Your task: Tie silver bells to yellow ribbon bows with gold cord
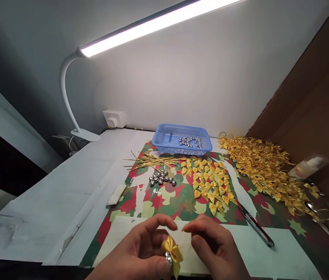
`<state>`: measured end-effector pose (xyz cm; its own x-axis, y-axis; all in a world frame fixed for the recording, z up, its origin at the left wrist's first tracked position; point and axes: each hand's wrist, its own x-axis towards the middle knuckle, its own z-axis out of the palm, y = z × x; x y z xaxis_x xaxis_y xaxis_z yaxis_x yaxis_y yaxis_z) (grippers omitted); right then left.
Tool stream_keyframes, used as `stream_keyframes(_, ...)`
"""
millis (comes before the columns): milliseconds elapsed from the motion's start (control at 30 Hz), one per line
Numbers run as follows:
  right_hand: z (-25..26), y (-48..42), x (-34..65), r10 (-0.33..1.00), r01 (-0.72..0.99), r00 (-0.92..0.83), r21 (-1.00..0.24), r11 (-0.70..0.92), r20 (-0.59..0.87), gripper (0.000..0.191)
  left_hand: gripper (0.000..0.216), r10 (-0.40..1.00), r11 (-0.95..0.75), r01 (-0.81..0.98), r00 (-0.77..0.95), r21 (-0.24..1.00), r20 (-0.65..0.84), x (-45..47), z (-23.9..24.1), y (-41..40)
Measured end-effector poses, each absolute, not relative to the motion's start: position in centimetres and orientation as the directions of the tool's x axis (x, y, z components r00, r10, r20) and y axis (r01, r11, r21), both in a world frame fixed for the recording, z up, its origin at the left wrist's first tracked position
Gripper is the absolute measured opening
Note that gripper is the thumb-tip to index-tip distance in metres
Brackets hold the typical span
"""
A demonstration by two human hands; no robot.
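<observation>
My left hand [141, 251] pinches a small yellow ribbon bow [172, 252] with a silver bell [168, 257] against it, near the table's front edge. My right hand [215, 247] is just right of the bow, its fingertips curled toward the left hand's fingertips above the bow; whether it grips a thin wire there I cannot tell. Further back on the patterned mat [178, 198] lie a cluster of silver bells [161, 178], a bundle of gold wire ties [152, 160] and rows of loose yellow bows [209, 182].
A blue basket [158, 144] with more bells stands at the back. A large heap of finished gold bows [269, 171] lies at the right, beside a clear bottle [308, 166]. Scissors [256, 225] lie right of my hands. A white clamp lamp [73, 97] and wall socket [113, 118] are at the back left.
</observation>
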<state>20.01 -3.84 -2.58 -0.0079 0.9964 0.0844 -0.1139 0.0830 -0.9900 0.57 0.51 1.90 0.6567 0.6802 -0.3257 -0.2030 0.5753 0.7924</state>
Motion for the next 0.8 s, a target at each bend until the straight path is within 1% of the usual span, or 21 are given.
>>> stream_keyframes(100,-2.2,-3.4,19.9,0.986,-0.162,-0.104,-0.981,0.111,0.129,0.023,0.065,0.59,0.678,-0.193,0.719,0.709,-0.368,0.7,0.9,0.5)
stream_keyframes(133,-2.2,-3.2,19.7,0.978,-0.159,-0.136,-0.978,0.134,0.156,0.022,0.069,0.566,0.705,-0.192,0.733,0.683,-0.378,0.8,0.5,0.4)
stream_keyframes(233,-2.0,-3.0,19.3,0.965,-0.11,-0.152,-0.974,0.2,0.216,0.012,0.071,0.539,0.742,-0.203,0.749,0.639,-0.387,1.2,0.0,0.3)
stream_keyframes(300,-1.8,-3.1,19.3,0.966,-0.03,-0.111,-0.973,0.23,0.232,0.015,0.063,0.571,0.714,-0.193,0.717,0.674,-0.399,1.3,0.2,0.3)
stream_keyframes(367,-1.5,-3.4,19.6,0.97,0.115,-0.067,-0.963,0.242,0.235,0.015,0.053,0.644,0.633,-0.146,0.645,0.76,-0.412,1.1,0.9,0.4)
stream_keyframes(467,-1.2,-3.7,20.1,0.98,0.355,-0.067,-0.914,0.198,0.187,0.017,0.044,0.779,0.394,0.007,0.527,0.919,-0.339,0.7,1.8,0.9)
stream_keyframes(533,-1.2,-3.6,20.2,0.984,0.452,-0.108,-0.875,0.173,0.138,0.018,0.034,0.826,0.262,0.113,0.488,0.959,-0.283,0.6,1.9,1.3)
stream_keyframes(600,-1.7,-3.2,20.1,0.983,0.504,-0.141,-0.846,0.171,0.115,0.018,0.025,0.855,0.191,0.169,0.455,0.967,-0.249,0.8,1.5,1.6)
stream_keyframes(667,-2.4,-2.8,20.0,0.982,0.532,-0.145,-0.827,0.182,0.123,0.018,0.016,0.881,0.123,0.224,0.423,0.967,-0.21,1.1,0.7,2.0)
stream_keyframes(733,-3.2,-2.2,20.1,0.981,0.534,-0.113,-0.824,0.192,0.155,0.018,0.012,0.894,0.04,0.296,0.416,0.954,-0.167,1.5,-0.2,2.4)
stream_keyframes(800,-3.9,-1.7,20.4,0.978,0.495,-0.057,-0.845,0.203,0.202,0.02,0.011,0.902,-0.027,0.364,0.409,0.931,-0.134,1.8,-0.8,2.8)
